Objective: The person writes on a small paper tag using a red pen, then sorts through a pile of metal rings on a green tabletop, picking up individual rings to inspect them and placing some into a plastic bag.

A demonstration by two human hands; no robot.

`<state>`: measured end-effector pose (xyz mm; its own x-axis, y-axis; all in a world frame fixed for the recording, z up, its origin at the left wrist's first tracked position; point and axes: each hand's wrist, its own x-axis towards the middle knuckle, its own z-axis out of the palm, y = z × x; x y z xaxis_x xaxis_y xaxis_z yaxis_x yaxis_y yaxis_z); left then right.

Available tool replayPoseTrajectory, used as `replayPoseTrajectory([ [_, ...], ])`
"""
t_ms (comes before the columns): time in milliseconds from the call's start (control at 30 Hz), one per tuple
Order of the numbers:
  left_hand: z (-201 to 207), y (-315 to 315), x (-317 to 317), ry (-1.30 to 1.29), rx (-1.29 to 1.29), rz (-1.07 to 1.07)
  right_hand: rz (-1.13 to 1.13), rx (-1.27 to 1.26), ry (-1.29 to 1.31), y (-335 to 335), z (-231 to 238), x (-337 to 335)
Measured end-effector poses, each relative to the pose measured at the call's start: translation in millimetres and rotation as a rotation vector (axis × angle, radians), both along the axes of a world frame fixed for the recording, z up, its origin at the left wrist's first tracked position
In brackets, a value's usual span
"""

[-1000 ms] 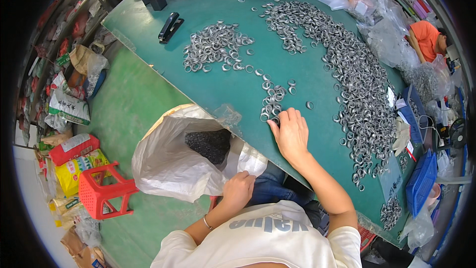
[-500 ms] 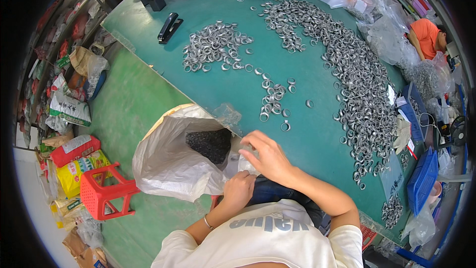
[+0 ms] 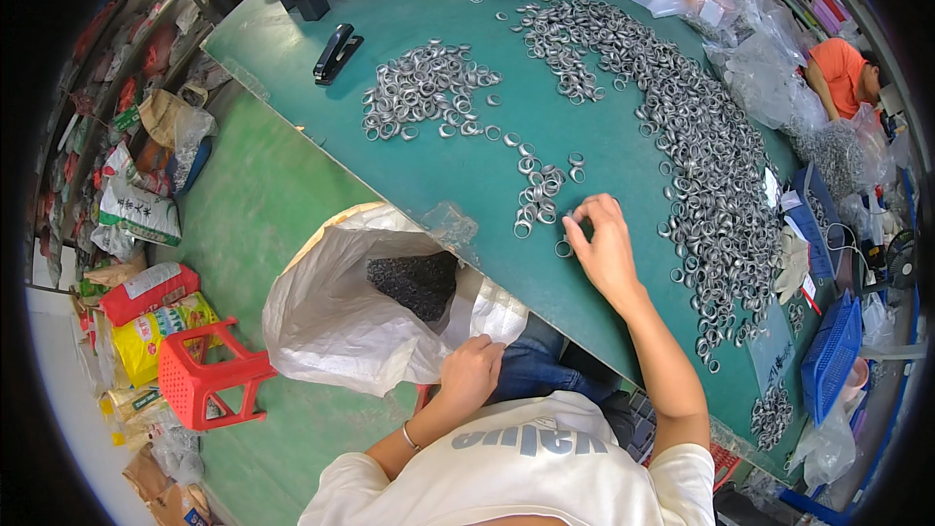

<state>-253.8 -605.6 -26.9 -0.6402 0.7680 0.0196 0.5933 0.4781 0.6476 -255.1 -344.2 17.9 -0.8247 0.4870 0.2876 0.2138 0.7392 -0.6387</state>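
My left hand (image 3: 470,370) is closed on the rim of a large white woven sack (image 3: 336,292). The sack gapes open at the table's edge, with a mass of small dark pieces (image 3: 414,284) inside. Over the green table, my right hand (image 3: 606,242) is curled, thumb and index fingertip pinched on a small metal ring (image 3: 568,218) that they mostly hide. Another ring (image 3: 563,249) lies just below the thumb. To the left of this hand is a small cluster of grey rings (image 3: 539,197).
A larger pile of rings (image 3: 429,88) lies further back, and a long heap (image 3: 706,175) curves along the right. A black stapler (image 3: 337,55) sits near the table's far left edge. On the floor stands a red stool (image 3: 209,375). A person in orange (image 3: 838,76) is at far right.
My right hand has left the sack's rim and moved right and forward over the table, onto the loose rings. My left hand keeps its grip on the sack.
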Motion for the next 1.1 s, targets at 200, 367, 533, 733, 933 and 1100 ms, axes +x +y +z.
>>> replayPoseTrajectory([
  [200,-1,1,1,-0.011,-0.009,-0.004,0.093,0.03,0.024,-7,7,20],
  [367,0,1,0,-0.012,-0.009,0.0,0.082,-0.012,0.177,-9,2,12],
  [533,-3,1,0,-0.009,-0.002,0.004,0.156,0.164,0.12,-11,-9,-11],
  [733,-4,0,0,-0.005,0.002,0.003,0.089,0.034,0.146,-7,-10,-10],
  [933,-3,1,-2,0.005,-0.001,-0.018,0.05,-0.504,0.084,-18,-3,4],
  [1100,0,4,-1,0.029,-0.011,-0.011,0.285,-0.403,0.049,-83,21,-1],
])
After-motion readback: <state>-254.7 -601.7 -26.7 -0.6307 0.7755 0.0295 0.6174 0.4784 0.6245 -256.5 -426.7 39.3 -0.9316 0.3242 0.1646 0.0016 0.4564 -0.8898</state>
